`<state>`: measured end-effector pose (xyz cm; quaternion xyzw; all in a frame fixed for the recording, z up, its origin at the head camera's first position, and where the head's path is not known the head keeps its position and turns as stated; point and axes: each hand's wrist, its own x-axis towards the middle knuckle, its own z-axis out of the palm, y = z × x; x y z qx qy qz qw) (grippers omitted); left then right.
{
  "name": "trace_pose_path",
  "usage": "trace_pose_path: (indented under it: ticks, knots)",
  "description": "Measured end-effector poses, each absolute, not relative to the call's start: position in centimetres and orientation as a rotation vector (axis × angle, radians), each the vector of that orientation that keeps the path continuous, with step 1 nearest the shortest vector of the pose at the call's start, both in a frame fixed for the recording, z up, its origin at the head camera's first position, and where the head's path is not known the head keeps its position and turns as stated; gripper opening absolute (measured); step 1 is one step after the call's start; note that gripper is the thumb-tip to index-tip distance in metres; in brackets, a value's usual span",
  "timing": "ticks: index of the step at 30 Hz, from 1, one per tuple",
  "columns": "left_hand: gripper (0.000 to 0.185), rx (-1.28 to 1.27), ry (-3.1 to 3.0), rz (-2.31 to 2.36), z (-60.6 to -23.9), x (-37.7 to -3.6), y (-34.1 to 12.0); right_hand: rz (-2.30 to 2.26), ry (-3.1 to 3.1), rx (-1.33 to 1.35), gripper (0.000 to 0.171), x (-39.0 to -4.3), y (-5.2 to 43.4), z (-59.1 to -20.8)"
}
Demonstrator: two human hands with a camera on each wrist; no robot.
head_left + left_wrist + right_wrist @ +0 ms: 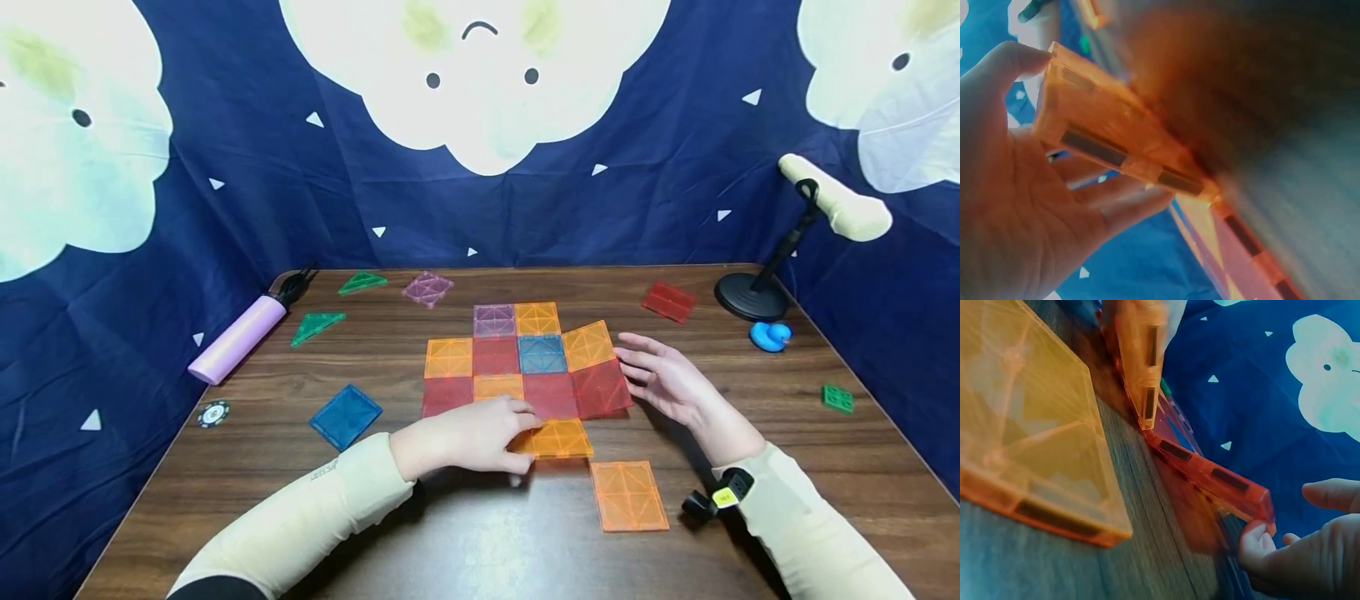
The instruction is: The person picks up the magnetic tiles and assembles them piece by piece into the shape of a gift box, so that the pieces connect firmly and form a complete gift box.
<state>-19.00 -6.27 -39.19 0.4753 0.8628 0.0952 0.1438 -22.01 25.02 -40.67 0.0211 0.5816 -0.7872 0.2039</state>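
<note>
A flat patchwork of square magnetic tiles [517,358] in orange, red, purple and blue lies mid-table. My left hand [517,427] pinches an orange tile [558,437] at the patchwork's near edge. In the left wrist view the thumb lies on top of the orange tile [1116,134] and the fingers [1141,203] underneath, with the tile tilted off the wood. My right hand [633,367] has straight, spread fingers touching the right edge of a red tile [602,388]. In the right wrist view a fingertip [1254,540] sits under the raised corner of that red tile [1210,478].
A loose orange tile [628,496] lies near me and a blue one [346,415] to the left. At the back lie two green triangles [317,326], a purple tile [427,288] and a red tile [669,300]. A pink cylinder [238,337], poker chip [213,412], blue duck [770,336], green brick [837,397] and black stand [753,296] line the edges.
</note>
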Motion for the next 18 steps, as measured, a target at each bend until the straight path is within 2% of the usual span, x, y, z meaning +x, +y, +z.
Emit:
trace_pose_path:
  ticks: [3,10,18]
  knots:
    - [0.043,1.406,2.439,0.449,-38.7,-19.5,-6.6,-2.226,1.53,0.03,0.063,-22.4,24.8,-40.9]
    - [0.032,1.557,2.669,0.639,-38.2,-19.4,-6.3,-2.197,1.464,-0.014,0.061,-22.9,24.1,-41.3]
    - [0.033,1.741,3.011,0.318,-38.7,-18.1,-5.8,-2.094,1.585,-0.044,0.056,-23.3,22.8,-41.5]
